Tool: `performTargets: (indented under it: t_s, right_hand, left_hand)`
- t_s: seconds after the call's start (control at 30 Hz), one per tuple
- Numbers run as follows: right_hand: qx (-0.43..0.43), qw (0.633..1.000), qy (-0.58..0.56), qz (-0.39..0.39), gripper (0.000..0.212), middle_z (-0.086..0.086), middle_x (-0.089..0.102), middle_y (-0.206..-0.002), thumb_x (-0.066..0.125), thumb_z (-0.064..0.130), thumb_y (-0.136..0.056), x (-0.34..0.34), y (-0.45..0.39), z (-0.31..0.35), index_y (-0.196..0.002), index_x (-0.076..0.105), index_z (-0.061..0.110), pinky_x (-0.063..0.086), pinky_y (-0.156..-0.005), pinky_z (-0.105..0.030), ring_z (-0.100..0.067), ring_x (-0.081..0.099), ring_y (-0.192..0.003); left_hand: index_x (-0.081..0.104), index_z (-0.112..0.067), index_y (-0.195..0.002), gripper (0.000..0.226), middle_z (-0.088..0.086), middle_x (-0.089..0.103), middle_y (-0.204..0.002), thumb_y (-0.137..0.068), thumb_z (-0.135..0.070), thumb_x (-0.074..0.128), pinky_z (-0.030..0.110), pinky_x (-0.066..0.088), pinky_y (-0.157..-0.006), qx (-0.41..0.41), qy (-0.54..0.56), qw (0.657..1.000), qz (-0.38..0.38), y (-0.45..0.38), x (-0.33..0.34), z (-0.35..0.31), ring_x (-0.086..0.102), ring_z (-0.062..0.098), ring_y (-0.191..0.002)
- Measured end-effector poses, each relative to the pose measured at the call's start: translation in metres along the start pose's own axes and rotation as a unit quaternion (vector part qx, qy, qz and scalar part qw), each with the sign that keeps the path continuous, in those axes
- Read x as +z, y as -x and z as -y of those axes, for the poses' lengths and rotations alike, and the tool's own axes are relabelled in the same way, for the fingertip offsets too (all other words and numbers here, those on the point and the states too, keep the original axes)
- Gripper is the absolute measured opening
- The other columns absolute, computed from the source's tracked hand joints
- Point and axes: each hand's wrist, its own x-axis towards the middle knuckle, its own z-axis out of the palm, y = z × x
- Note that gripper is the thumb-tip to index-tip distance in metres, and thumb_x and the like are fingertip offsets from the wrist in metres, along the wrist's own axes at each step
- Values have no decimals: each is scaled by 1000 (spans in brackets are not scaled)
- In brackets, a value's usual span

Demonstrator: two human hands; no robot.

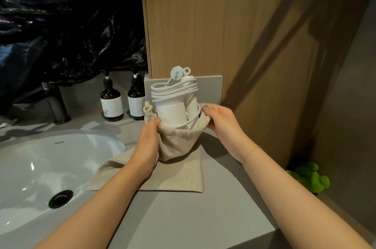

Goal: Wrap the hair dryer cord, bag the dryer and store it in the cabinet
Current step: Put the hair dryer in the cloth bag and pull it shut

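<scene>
Centre frame, on grey worktop (183, 218): white hair dryer (173, 113) with white cord (173, 90) coiled round it stands half inside beige drawstring cloth bag (179, 142). Left hand (147, 142) grips bag rim, fingers curled on cloth; right hand (220, 121) pinches opposite rim. Dryer sits between both hands. Judgement: raise both rims evenly, keeping coil snug and plug (177, 73) clear.

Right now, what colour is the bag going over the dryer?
Plain beige bag, clearest in the head view.
</scene>
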Motion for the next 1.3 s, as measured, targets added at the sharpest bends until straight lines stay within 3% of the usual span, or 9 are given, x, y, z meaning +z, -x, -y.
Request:
performTargets:
  t_s: [0.13, 0.37, 0.63, 0.83, 0.93, 1.0, 1.1, 1.23, 1.3]
  right_hand:
    - [-42, 992, 92, -70, 41, -8, 48, -55, 52, 22, -98, 14, -24, 27, -59, 47, 9, 39, -43, -19, -16, 45, -48]
    - [77, 942, 326, 25, 20, -6, 46, -61, 51, 19, -97, 31, -69, 68, -81, 55, 7, 40, -42, -23, -15, 36, -45]
    - [82, 959, 270, 41, 29, -5, 38, -53, 47, 7, -94, 36, -87, 73, -65, 47, 9, 41, -47, -27, -17, 32, -42]
    - [25, 968, 248, 8, 18, -6, 44, -57, 54, 20, -96, 39, -88, 83, -90, 62, 5, 43, -44, -25, -16, 36, -41]
    - [-8, 960, 279, -17, 30, -9, 50, -59, 55, 22, -97, 36, -89, 83, -105, 67, -5, 47, -44, -29, -18, 45, -48]
    - [-17, 961, 275, -36, 37, -20, 62, -73, 56, 23, -96, 33, -90, 81, -110, 65, -10, 54, -53, -35, -19, 50, -54]
    - [-16, 967, 248, -55, 36, -26, 66, -95, 57, 26, -96, 28, -91, 85, -109, 67, -6, 54, -56, -33, -20, 54, -62]
    - [-33, 990, 116, -76, 22, -12, 62, -78, 59, 23, -95, 22, -85, 103, -94, 69, 3, 48, -50, -27, -21, 57, -66]
    - [-44, 993, 83, -70, 20, -8, 58, -67, 59, 20, -95, 23, -79, 107, -82, 67, 7, 47, -46, -24, -17, 54, -56]
  left_hand:
    - [49, -25, -140, 50, 1, 59, -136, -96, -46, 37, 44, 37, -113, 30, -8, 1000, 1, 2, -3, -4, 53, 17, -127]
    - [32, -45, -149, 45, -16, 32, -157, -104, -43, 29, 38, 24, -121, 95, 15, 995, -13, -3, -8, -14, 29, 5, -143]
    - [31, -62, -140, 40, -22, 34, -154, -101, -52, 32, 39, 27, -119, 131, 13, 991, -11, -9, -12, -15, 33, 2, -141]
    - [43, -37, -144, 49, -10, 51, -145, -100, -55, 31, 38, 36, -115, 101, 76, 987, -100, -44, -2, -40, 48, 11, -132]
    - [65, -31, -118, 48, -13, 67, -121, -96, -58, 32, 38, 42, -109, 106, 52, 984, -133, -65, 6, -47, 59, 12, -119]
    - [66, -42, -99, 37, -16, 68, -113, -99, -55, 31, 36, 44, -107, 126, 40, 982, -132, -72, 9, -50, 60, 9, -116]
    - [60, -47, -118, 34, -12, 65, -129, -99, -56, 32, 37, 42, -110, 176, 25, 979, -104, -71, 11, -61, 59, 7, -120]
    - [51, -37, -139, 46, -13, 57, -137, -102, -53, 28, 23, 41, -108, 247, 20, 963, -108, -68, 5, -90, 51, 2, -126]
    - [53, -41, -135, 46, -10, 56, -140, -99, -58, 31, 31, 39, -112, 239, 38, 967, -81, -68, 0, -98, 50, 7, -130]
